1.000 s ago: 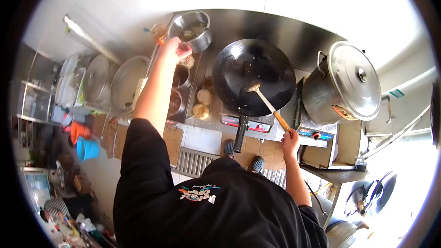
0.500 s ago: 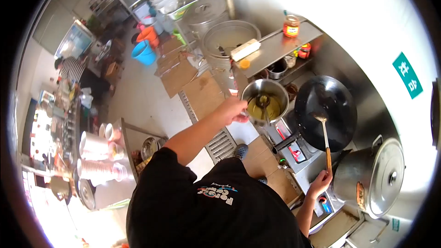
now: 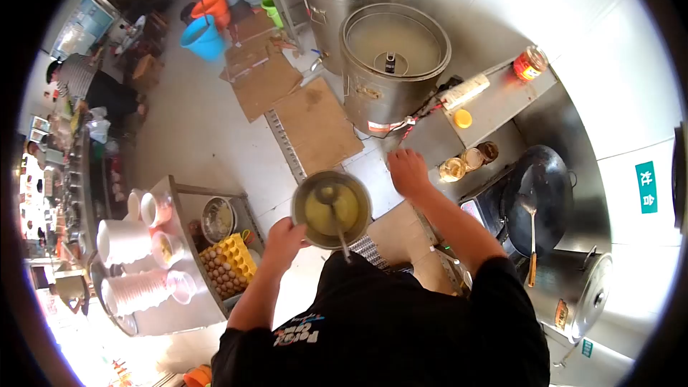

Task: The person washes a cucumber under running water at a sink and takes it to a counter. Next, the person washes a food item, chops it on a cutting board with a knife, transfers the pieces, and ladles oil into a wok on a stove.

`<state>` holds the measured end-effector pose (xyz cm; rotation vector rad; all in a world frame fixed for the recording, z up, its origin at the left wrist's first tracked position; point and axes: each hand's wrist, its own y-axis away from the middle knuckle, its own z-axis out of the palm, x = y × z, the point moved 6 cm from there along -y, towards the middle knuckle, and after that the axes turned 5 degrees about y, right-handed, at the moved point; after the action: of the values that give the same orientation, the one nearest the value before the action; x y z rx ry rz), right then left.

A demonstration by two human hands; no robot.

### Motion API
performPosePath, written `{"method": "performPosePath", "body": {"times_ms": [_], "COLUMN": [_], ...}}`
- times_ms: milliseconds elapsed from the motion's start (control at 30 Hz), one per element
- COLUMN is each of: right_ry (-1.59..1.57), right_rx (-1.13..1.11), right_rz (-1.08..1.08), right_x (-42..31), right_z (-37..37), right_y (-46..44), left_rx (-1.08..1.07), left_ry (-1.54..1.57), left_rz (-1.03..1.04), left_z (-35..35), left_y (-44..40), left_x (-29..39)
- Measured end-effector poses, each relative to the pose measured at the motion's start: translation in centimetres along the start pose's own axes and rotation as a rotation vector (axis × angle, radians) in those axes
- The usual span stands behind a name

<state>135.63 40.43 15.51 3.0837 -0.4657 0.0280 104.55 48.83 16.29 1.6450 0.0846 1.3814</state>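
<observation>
My left hand (image 3: 284, 236) grips the near-left rim of a steel pot (image 3: 298, 197) held in front of my body. Yellowish liquid (image 3: 349, 208) covers its bottom, and a metal ladle (image 3: 338, 228) leans in it with the handle toward me. My right hand (image 3: 408, 172) is to the right of the pot, apart from it, beside the stove counter. Its fingers are curled; their undersides are hidden. Farther right, a wok spatula (image 3: 532, 233) with a wooden handle end rests untouched in the black wok (image 3: 548, 186).
Open jars (image 3: 453, 169) stand on the counter below a steel shelf (image 3: 502, 111). Big steel stockpots (image 3: 365, 100) stand ahead. Plastic tubs (image 3: 125, 244) and a carton of eggs (image 3: 223, 269) occupy the rack at left. Cardboard (image 3: 315, 125) covers part of the floor. Another person (image 3: 89, 82) is far left.
My left hand has carried the pot with its ladle leftward, away from the wok. My right hand has let go of the wok spatula and moved left. My view has turned.
</observation>
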Motion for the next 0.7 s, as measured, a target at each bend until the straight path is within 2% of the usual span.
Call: {"method": "performPosePath", "body": {"times_ms": [67, 100, 133, 200, 233, 300, 367, 567, 633, 700], "right_ry": [0.327, 0.491, 0.617, 0.733, 0.735, 0.646, 0.673, 0.635, 0.564, 0.544], "right_rx": [-0.019, -0.256, -0.316, -0.452, -0.454, -0.634, -0.604, -0.596, -0.625, -0.537], "right_rz": [-0.014, 0.039, 0.157, 0.198, 0.196, 0.207, 0.189, 0.228, 0.274, 0.251], "right_x": [1.2, 2.3, 4.6, 7.5, 8.7, 10.3, 10.2, 8.7, 8.8, 8.3], "right_z": [3.5, 4.8, 7.7, 10.2, 10.8, 11.9, 11.7, 11.1, 11.2, 9.8], "right_y": [-6.2, -8.5, -10.0, -10.5, -10.7, -10.5, -10.4, -11.1, -10.8, -8.7], "left_rx": [0.174, 0.169, 0.231, 0.297, 0.283, 0.259, 0.329, 0.346, 0.333, 0.239], "left_ry": [-0.149, -0.138, -0.112, -0.093, -0.037, 0.014, 0.124, 0.156, 0.098, 0.004], "left_rz": [0.093, 0.089, 0.085, 0.078, 0.099, 0.120, 0.119, 0.079, 0.087, 0.050], "left_z": [-4.8, -6.2, -7.8, -10.4, -11.1, -11.6, -12.3, -14.4, -13.6, -12.4], "left_y": [-0.3, -0.5, -0.4, 0.2, 0.5, 0.5, 0.6, -1.5, -2.0, -3.8], "left_x": [0.8, 0.7, 0.6, 0.1, -0.2, 0.9, 2.1, 0.9, 0.5, 0.9]}}
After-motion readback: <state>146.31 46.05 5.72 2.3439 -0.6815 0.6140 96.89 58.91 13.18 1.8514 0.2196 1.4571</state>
